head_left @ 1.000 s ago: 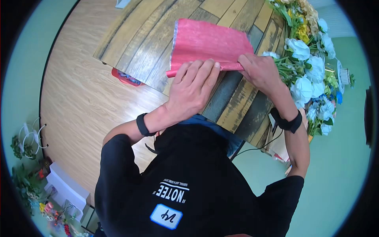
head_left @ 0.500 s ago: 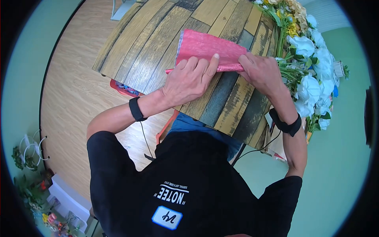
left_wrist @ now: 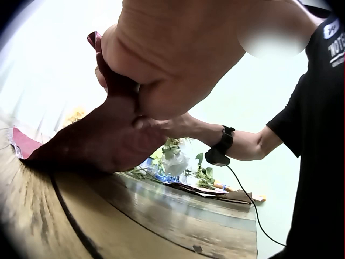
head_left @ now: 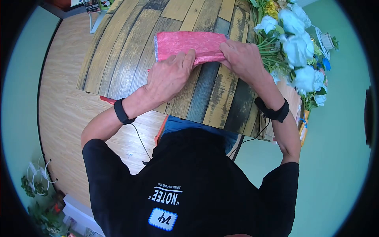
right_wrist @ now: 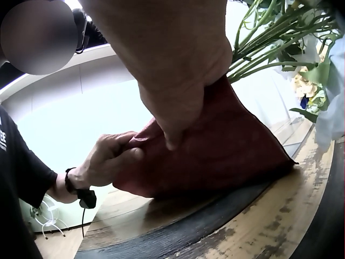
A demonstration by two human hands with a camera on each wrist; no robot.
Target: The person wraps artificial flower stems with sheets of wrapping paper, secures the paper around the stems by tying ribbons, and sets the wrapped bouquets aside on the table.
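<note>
A pink-red sheet [head_left: 189, 42] with a pale left edge lies on the wood-plank table [head_left: 134, 47], its near edge rolled into a narrow fold. The left hand [head_left: 169, 75] grips that fold toward its left end, thumb along the roll. At the right end the right hand [head_left: 244, 61] pinches the same edge. In the left wrist view the sheet [left_wrist: 102, 135] is lifted off the table near the hands, while its far part touches the planks. The right wrist view has the left hand [right_wrist: 105, 162] holding the sheet's near corner.
White artificial flowers [head_left: 298, 47] with green stems lie along the table's right side, close to the right forearm. A cable hangs from each black wrist strap, one at the left wrist [head_left: 123, 111] and one at the right [head_left: 276, 110]. Paper items lie beyond the right edge.
The near edge of the sheet has been rolled tighter, then lifted slightly between the hands. Hands, sheet and table have shifted left in the head view as the camera turned.
</note>
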